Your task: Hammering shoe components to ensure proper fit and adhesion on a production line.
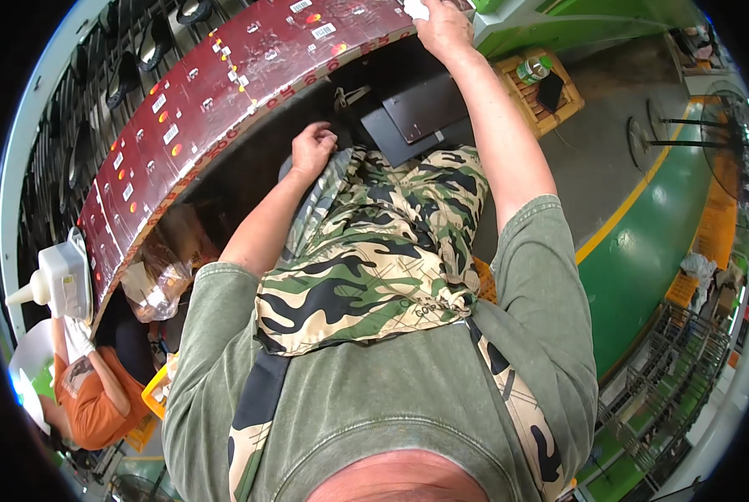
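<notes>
My right hand [445, 32] reaches to the far edge of the view, at the right end of a dark red table covering [199, 92]. Its fingers are closed on a white crumpled piece [416, 9], perhaps cloth or paper, partly cut off by the frame. My left hand [312, 149] is low, over my lap beside the camouflage apron [374, 268], below the table edge. Its fingers are curled in, and nothing shows in them. Small stickers and labels dot the red covering. Beneath the table edge, close to my knees, lies a dark flat panel [424, 109].
Black ladle-like utensils [153, 42] line the far left. A person in an orange shirt [98, 402] works at left beside a white squeeze bottle [65, 276]. On the right, a wooden stool [562, 105] bears a green-capped bottle [535, 69] and a phone. Metal racks [663, 376] stand at lower right.
</notes>
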